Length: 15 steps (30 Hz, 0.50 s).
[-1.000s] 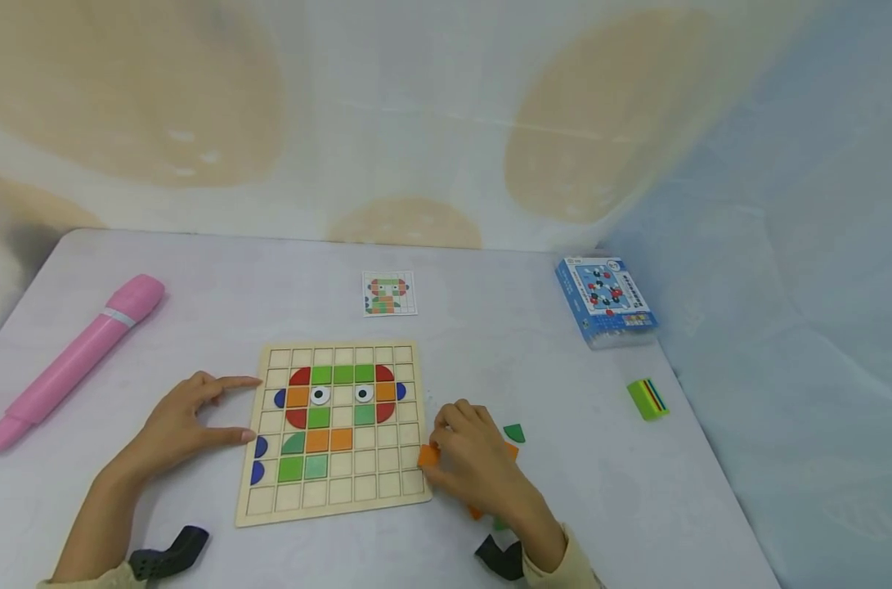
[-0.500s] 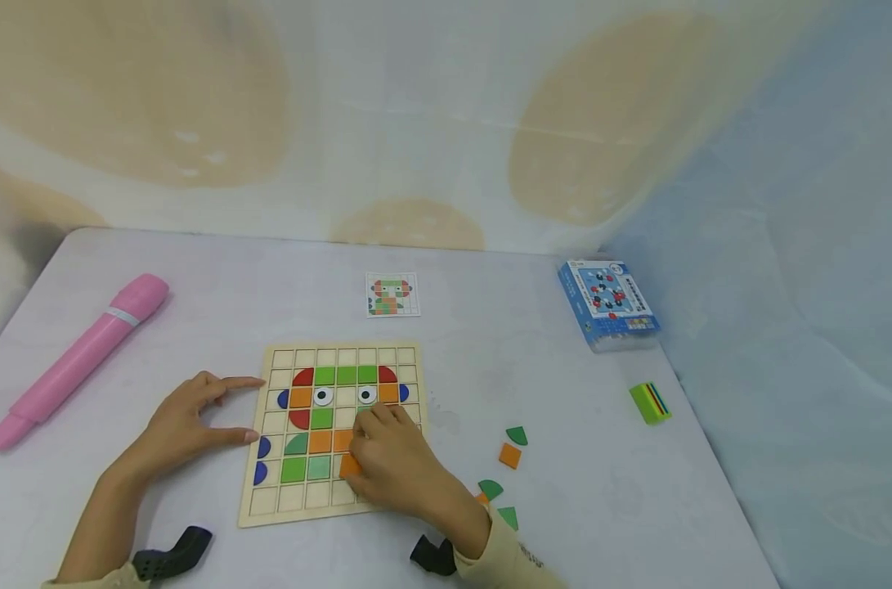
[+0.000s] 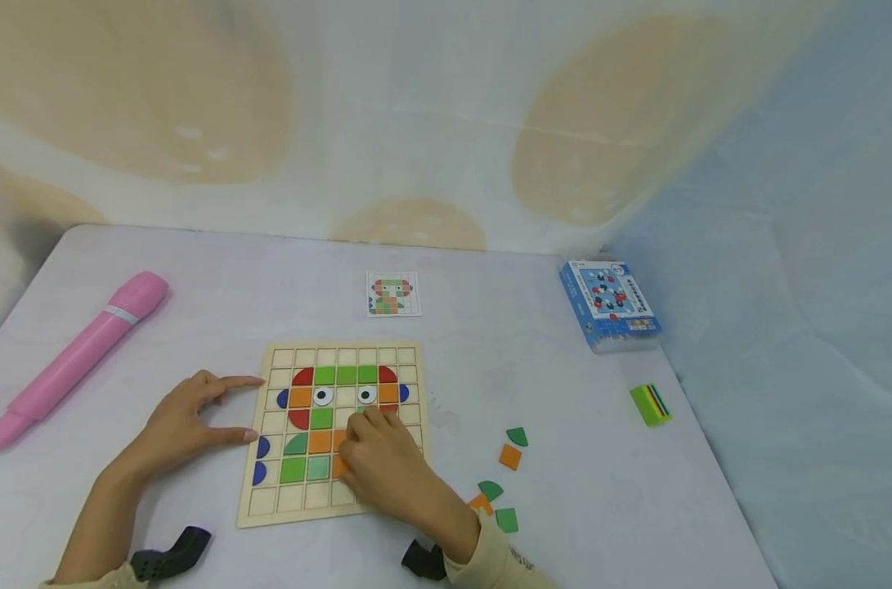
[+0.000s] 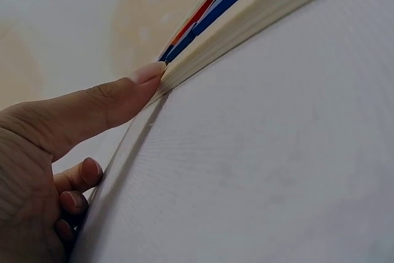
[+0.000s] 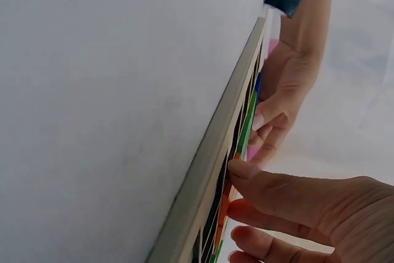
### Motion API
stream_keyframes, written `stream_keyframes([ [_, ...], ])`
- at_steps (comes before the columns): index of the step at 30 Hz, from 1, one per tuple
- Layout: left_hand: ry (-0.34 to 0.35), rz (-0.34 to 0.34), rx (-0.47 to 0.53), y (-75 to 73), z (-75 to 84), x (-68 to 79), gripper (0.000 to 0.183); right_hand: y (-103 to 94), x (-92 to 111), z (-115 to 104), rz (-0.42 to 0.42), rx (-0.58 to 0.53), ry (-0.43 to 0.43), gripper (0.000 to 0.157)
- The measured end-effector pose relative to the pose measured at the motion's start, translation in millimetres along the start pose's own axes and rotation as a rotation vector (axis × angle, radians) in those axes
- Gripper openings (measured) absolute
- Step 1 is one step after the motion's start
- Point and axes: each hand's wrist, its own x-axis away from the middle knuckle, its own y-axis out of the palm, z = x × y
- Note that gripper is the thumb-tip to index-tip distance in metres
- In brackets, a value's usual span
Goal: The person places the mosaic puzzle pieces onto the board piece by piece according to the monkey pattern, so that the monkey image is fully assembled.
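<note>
The wooden grid board (image 3: 250, 519) lies flat, with red, green, orange and blue tiles and two eye discs in its cells. My left hand (image 3: 177, 425) stays at its left side, thumb and forefinger extended and touching the edge. In the left wrist view the thumb (image 4: 132, 93) meets the board's rim beside blue pieces. My right hand (image 3: 387, 466) is over the lower middle of the grid, pinching an orange square tile (image 3: 338, 467) in the cell beside a pale green tile (image 3: 318, 468). The hand hides most of that tile and the cells to its right.
Loose green and orange pieces (image 3: 510, 456) lie right of the board. A pattern card (image 3: 392, 294) is behind it. A pink tube-shaped object (image 3: 78, 360) lies at left; a blue box (image 3: 609, 304) and a green block (image 3: 650, 405) are at right.
My right hand has carried the orange tile from the loose pieces leftward onto the board and brought it down in a cell. My left hand has stayed at the board's edge.
</note>
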Motion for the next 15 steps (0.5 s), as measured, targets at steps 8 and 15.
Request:
stream_keyframes([
  [8,-0.001,0.009,-0.007,2.2,-0.4,1.6,0.074,-0.3,4,-2,-0.019,0.031,-0.003,0.018],
  [15,0.004,0.011,-0.003,0.0,0.9,0.2,0.074,-10.7,16,4,-0.051,0.034,0.004,0.028],
])
